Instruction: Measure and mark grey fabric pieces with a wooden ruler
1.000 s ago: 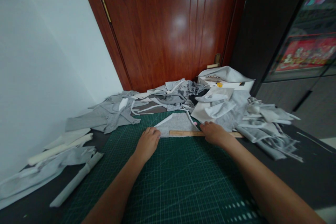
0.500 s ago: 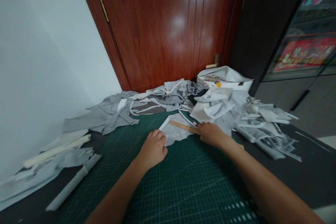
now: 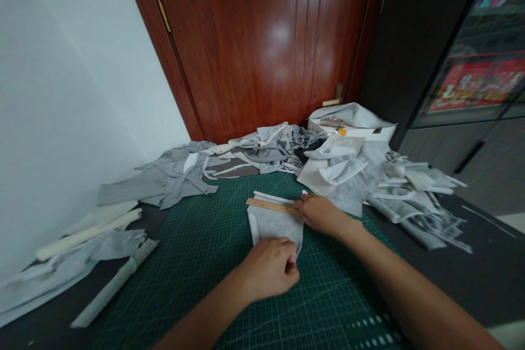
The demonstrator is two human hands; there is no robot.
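Observation:
A small piece of light grey fabric lies on the green cutting mat, with folded strips along its far and left edges. Across it, near the far edge, runs a thin wooden ruler. My right hand is closed on the ruler's right end, at the fabric's right corner. The near edge of the fabric is under the curled fingers of my left hand, which grip it; the fingertips are partly hidden. A tiny pink item shows just beyond my right fingers.
Grey garment pieces and rolled cloth lie on the left. More cloth is heaped at the back. A white box holding tools stands at the back right, beside loose fabric scraps. A wooden door rises behind.
The fabric has been turned and drawn nearer. My left hand has moved right and nearer, to its near edge. My right hand has shifted slightly left with the ruler, which now lies along the far fold.

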